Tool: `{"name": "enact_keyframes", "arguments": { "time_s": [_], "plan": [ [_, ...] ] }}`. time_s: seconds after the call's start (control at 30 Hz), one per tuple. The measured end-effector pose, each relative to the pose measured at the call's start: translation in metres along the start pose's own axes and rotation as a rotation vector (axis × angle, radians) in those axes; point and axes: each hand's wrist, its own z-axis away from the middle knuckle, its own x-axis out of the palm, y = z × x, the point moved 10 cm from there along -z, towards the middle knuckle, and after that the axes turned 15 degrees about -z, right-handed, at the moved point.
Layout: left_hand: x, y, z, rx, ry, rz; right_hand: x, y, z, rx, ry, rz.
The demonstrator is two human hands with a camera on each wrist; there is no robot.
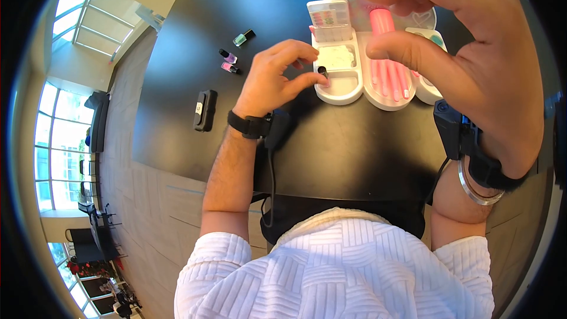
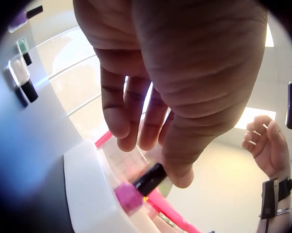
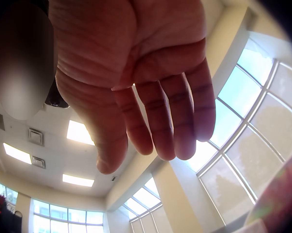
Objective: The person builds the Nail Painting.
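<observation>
A nail polish bottle with magenta polish [image 2: 129, 196] and a black cap [image 1: 322, 71] stands in the front left compartment of a white tray [image 1: 339, 98]. Beside it is my left hand [image 1: 274, 77], its thumb tip overlapping the cap in the left wrist view while the other fingers stay apart from it, loosely bent. My right hand [image 1: 478, 41] is raised over the tray's right side, fingers spread from the thumb and nothing held. Below it lies a pink practice hand [image 1: 388, 80] with long nails, partly hidden by that thumb.
A clear lidded case [image 1: 329, 20] stands at the tray's back left, before a shiny round panel [image 1: 418, 19]. Left on the black table lie a green polish bottle [image 1: 240, 39], a purple one [image 1: 229, 57], a pink one [image 1: 228, 67] and a black case [image 1: 205, 110].
</observation>
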Motion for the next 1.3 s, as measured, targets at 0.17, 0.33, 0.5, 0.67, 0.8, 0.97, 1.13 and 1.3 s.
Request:
{"name": "enact_keyframes", "arguments": {
  "time_s": [0.17,0.33,0.5,0.67,0.8,0.97,1.13,1.3],
  "plan": [
    [-0.046,-0.057,0.013,-0.286,0.148,-0.182,-0.001,-0.001,-0.001,0.000,0.002,-0.004],
    [-0.062,-0.116,0.040,-0.398,-0.022,-0.452,0.000,-0.002,-0.002,0.001,-0.001,-0.003],
    [-0.050,-0.153,0.068,-0.622,-0.302,-0.551,0.001,-0.003,-0.005,0.004,-0.005,-0.014],
    [-0.041,-0.170,0.075,-0.594,-0.306,-0.535,-0.001,-0.006,-0.007,0.017,-0.009,-0.015],
    [-0.044,-0.149,0.057,-0.483,-0.190,-0.512,-0.002,-0.006,-0.010,0.046,-0.017,-0.008],
    [-0.052,-0.091,0.025,-0.384,0.091,-0.267,0.017,0.038,-0.003,0.157,-0.028,-0.005],
    [-0.038,-0.037,0.015,-0.127,0.218,0.373,0.065,0.064,-0.005,0.038,0.004,0.117],
    [-0.028,-0.015,0.016,-0.042,0.210,0.640,0.105,0.071,-0.005,0.226,-0.151,0.053]
  ]
}}
